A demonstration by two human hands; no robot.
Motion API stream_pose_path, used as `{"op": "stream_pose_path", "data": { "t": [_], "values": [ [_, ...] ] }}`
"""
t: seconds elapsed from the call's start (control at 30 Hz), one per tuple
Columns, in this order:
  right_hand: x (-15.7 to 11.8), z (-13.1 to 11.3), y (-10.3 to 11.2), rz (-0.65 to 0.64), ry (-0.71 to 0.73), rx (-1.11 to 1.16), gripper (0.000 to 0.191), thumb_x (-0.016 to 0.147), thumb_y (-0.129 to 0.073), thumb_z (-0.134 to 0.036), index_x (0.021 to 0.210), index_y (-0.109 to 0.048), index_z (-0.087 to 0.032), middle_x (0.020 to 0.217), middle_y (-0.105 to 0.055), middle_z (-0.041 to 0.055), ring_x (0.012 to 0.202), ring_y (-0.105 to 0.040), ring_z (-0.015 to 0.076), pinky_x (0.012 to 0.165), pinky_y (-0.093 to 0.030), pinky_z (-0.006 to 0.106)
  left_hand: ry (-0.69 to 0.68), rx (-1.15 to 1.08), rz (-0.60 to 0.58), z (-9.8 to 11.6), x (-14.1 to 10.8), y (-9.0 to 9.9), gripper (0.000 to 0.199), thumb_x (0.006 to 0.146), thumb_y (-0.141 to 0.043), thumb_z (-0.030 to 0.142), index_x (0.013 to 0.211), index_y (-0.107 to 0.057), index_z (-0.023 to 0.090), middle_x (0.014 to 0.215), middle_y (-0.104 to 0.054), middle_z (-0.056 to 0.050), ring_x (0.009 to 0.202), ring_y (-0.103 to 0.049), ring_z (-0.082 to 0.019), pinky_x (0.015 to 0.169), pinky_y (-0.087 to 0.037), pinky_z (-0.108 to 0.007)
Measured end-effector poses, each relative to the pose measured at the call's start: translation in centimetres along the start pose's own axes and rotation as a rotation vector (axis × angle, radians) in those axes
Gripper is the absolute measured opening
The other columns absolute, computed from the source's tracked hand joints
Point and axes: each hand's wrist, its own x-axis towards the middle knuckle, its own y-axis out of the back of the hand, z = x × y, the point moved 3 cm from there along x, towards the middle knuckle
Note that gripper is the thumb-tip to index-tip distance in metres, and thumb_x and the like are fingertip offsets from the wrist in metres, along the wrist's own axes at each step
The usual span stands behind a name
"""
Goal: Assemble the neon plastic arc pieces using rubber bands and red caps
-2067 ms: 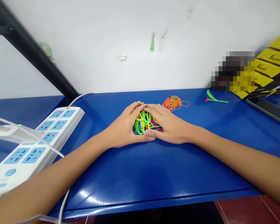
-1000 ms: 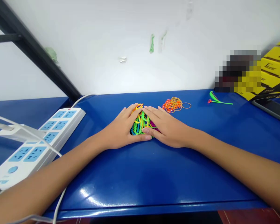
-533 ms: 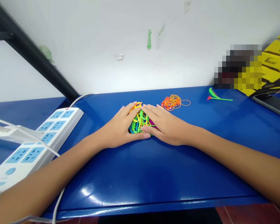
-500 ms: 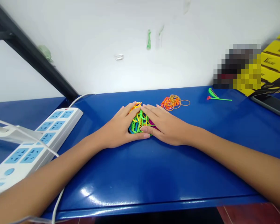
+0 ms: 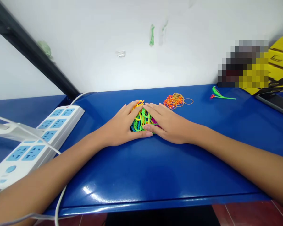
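Observation:
A heap of thin toothed plastic pieces (image 5: pixel 141 121) in green, yellow, blue, purple and orange lies mid-table. From the left side, my left hand (image 5: pixel 122 125) curves around it, thumb along the near edge. My right hand (image 5: pixel 172 125) cups the right side, its fingers slanting over the heap and its thumb tip by the left thumb. Together they gather the pieces between the palms; part of the heap is hidden under the fingers. Just beyond my right fingertips rests a small pile of orange pieces (image 5: pixel 170 102) with tan rubber bands (image 5: pixel 178 99) on it.
On the left, a white power strip (image 5: pixel 39 141) with a plug and white cable (image 5: pixel 58 201) runs beside my left arm. A green piece with a red tip (image 5: pixel 224 97), a phone (image 5: pixel 277 103) and yellow boxes (image 5: pixel 281 58) are at the right. A white wall bounds the blue table (image 5: pixel 132 175).
The view has shifted slightly, so the table sits a little higher in the frame. My hands keep nearly the same cupped hold around the plastic pieces.

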Motion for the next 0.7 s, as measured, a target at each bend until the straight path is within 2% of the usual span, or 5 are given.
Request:
{"op": "stream_pose_path", "data": {
  "t": [0.43, 0.7],
  "values": [
    [0.0, 0.01, 0.11, 0.005, 0.006, -0.011, 0.081, 0.109, -0.037, -0.064, 0.167, -0.037, -0.006, 0.172, -0.037, 0.0261, 0.162, -0.033, 0.0394, 0.13, -0.028, 0.066, 0.004, 0.004, -0.013, 0.07, 0.04, 0.05, 0.111, 0.087, -0.056, 0.09, 0.168, -0.034, 0.017, 0.177, -0.029, -0.019, 0.165, -0.024, -0.039, 0.134, -0.023, -0.057],
    [0.01, -0.14, 0.24, -0.003, -0.001, -0.041, 0.083, 0.11, -0.037, -0.062, 0.166, -0.036, -0.001, 0.171, -0.038, 0.0284, 0.161, -0.035, 0.0393, 0.13, -0.029, 0.063, -0.014, -0.011, -0.001, 0.09, 0.09, 0.08, 0.107, 0.088, -0.058, 0.088, 0.168, -0.035, 0.021, 0.176, -0.031, -0.018, 0.163, -0.027, -0.04, 0.134, -0.024, -0.059]
  ]
}}
